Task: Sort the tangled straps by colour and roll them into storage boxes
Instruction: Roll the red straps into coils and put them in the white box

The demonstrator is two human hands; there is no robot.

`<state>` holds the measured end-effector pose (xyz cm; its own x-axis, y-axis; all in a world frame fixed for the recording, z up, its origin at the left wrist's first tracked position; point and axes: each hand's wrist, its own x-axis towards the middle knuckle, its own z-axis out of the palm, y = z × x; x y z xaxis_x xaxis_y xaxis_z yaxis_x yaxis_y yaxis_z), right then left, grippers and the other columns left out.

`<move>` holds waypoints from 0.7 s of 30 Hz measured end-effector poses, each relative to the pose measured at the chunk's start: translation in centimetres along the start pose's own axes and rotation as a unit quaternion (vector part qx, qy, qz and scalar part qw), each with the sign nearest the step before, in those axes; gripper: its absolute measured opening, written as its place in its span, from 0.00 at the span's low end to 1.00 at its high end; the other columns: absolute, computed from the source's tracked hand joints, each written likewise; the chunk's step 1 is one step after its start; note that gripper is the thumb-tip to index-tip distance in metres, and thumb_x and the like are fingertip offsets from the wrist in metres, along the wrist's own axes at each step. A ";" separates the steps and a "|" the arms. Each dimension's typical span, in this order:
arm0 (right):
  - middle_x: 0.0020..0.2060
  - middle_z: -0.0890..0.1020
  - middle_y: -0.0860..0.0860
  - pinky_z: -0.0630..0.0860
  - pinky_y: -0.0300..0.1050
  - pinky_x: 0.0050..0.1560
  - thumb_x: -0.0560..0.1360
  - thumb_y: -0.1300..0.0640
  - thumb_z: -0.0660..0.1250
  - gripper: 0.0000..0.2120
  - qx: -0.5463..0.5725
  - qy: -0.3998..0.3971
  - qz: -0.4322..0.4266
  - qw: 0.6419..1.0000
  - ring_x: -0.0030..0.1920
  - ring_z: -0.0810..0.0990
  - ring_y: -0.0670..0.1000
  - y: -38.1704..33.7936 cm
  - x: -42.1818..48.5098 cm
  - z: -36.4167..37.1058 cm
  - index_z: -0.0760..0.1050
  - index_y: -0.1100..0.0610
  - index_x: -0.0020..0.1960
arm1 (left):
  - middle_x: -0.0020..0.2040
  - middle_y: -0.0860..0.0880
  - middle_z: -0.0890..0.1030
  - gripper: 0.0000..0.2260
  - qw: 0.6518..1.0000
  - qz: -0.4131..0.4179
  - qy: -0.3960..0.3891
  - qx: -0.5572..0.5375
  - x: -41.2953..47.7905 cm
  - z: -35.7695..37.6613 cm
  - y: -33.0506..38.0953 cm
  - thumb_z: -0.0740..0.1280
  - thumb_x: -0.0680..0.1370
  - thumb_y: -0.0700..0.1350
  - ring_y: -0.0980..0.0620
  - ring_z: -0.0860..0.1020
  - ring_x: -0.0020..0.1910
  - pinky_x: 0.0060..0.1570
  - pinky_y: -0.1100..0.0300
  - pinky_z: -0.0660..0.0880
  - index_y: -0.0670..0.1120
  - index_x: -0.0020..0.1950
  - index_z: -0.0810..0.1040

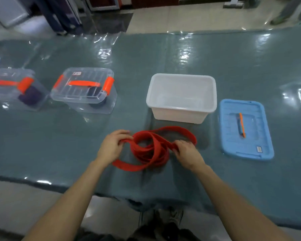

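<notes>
I count two hands on the feed, both on the one red strap [149,150]. The left hand [114,145] has its fingers curled over the strap's left end and grips it. The right hand [186,151] pinches a fold of the band at the right side of the tangle. The hands are apart, with the loops between them.

The strap lies on the table [59,145] near the front edge, just in front of the white box [181,98]. It is a flat, wide, bright red band, piled in several loose overlapping loops. One loop arcs far and right toward the box, and another trails near and left under the left wrist.

I count three boxes. The white one is open-topped and stands just beyond the strap. Two clear boxes with orange clasps and handles stand well to the left with their lids on. The nearer clear box [83,89] shows a dark roll [95,94] inside. The far-left clear box [12,86], cut by the frame edge, shows a purple roll [30,96].

One loose blue lid [245,129] lies flat to the right of the white box, with an orange-edged handle [241,125] on top. The table is covered in glossy grey-green sheeting that glares. Nothing stands between the strap and the white box. The person's shoes show beyond the near edge.
</notes>
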<state>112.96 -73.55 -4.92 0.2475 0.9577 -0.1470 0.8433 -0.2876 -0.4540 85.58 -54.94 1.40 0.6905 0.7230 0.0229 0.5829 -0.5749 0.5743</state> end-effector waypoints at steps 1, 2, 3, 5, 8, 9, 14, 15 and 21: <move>0.54 0.85 0.57 0.74 0.57 0.62 0.82 0.57 0.68 0.08 0.015 0.019 0.015 1.000 0.57 0.83 0.63 -0.3 -0.1 0.0 0.81 0.58 0.59 | 0.59 0.46 0.88 0.18 0.998 -0.040 0.035 -0.022 -0.2 -0.4 -1.0 0.70 0.76 0.26 0.43 0.85 0.60 0.67 0.54 0.77 0.45 0.56 0.90; 0.51 0.86 0.57 0.76 0.58 0.58 0.82 0.59 0.68 0.06 0.028 0.038 0.029 0.998 0.54 0.84 0.64 -0.5 -0.2 -0.2 0.82 0.59 0.56 | 0.57 0.47 0.88 0.19 0.993 -0.084 0.067 -0.049 -0.3 -0.9 -1.8 0.69 0.76 0.25 0.43 0.86 0.58 0.66 0.51 0.79 0.45 0.56 0.89; 0.49 0.86 0.58 0.77 0.59 0.57 0.81 0.60 0.68 0.06 0.036 0.060 0.041 0.997 0.52 0.84 0.64 -0.6 -0.4 -0.3 0.82 0.60 0.55 | 0.56 0.46 0.88 0.19 0.985 -0.126 0.100 -0.069 -0.2 -1.4 -2.7 0.69 0.76 0.26 0.43 0.86 0.57 0.65 0.47 0.80 0.45 0.58 0.89; 0.52 0.86 0.57 0.75 0.59 0.63 0.79 0.59 0.69 0.10 0.012 0.076 0.049 0.996 0.55 0.84 0.63 -0.8 -0.7 -0.6 0.82 0.59 0.59 | 0.57 0.43 0.88 0.18 0.970 -0.191 0.142 -0.051 0.1 -2.3 -4.7 0.70 0.77 0.29 0.41 0.86 0.58 0.66 0.44 0.80 0.44 0.63 0.86; 0.67 0.81 0.56 0.63 0.58 0.78 0.79 0.49 0.69 0.30 -0.064 -0.004 0.061 0.996 0.69 0.78 0.60 -2.1 -0.6 -0.6 0.71 0.57 0.78 | 0.69 0.37 0.80 0.28 0.969 -0.220 0.009 0.116 -0.6 -2.7 -6.0 0.76 0.77 0.41 0.34 0.78 0.69 0.71 0.43 0.74 0.42 0.76 0.76; 0.70 0.78 0.56 0.61 0.58 0.80 0.79 0.46 0.69 0.33 -0.060 -0.012 0.061 0.996 0.72 0.76 0.59 -2.9 -0.4 -0.4 0.67 0.56 0.81 | 0.71 0.37 0.77 0.30 0.974 -0.188 -0.020 0.127 -1.1 -2.5 -5.5 0.76 0.76 0.44 0.34 0.76 0.71 0.73 0.43 0.73 0.42 0.78 0.75; 0.79 0.69 0.55 0.59 0.65 0.81 0.69 0.25 0.71 0.55 -0.059 -0.109 0.057 0.991 0.78 0.70 0.60 -6.5 -0.7 2.0 0.56 0.49 0.86 | 0.68 0.48 0.79 0.31 0.988 0.025 -0.117 0.093 -3.3 1.5 -1.6 0.73 0.73 0.66 0.46 0.78 0.67 0.70 0.47 0.75 0.50 0.71 0.79; 0.79 0.67 0.55 0.59 0.66 0.81 0.65 0.23 0.73 0.60 -0.084 -0.144 0.062 0.984 0.79 0.68 0.60 -6.8 -1.0 2.6 0.53 0.48 0.86 | 0.70 0.48 0.78 0.32 0.978 0.035 -0.163 0.127 -3.5 2.3 -1.3 0.73 0.74 0.66 0.46 0.76 0.69 0.71 0.47 0.74 0.51 0.72 0.78; 0.66 0.80 0.54 0.68 0.55 0.71 0.79 0.47 0.69 0.27 -0.095 -0.044 0.074 0.992 0.70 0.78 0.59 -7.5 -1.6 3.1 0.69 0.50 0.76 | 0.63 0.47 0.85 0.10 0.985 0.046 -0.121 0.118 -2.1 1.5 -1.8 0.71 0.83 0.47 0.42 0.82 0.64 0.62 0.45 0.77 0.48 0.63 0.83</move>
<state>104.80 -72.95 -3.98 0.3391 0.8982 -0.2796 0.8779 -0.4090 -0.2492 83.68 -55.95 -0.90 0.8104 0.5676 -0.1450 0.5762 -0.7277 0.3720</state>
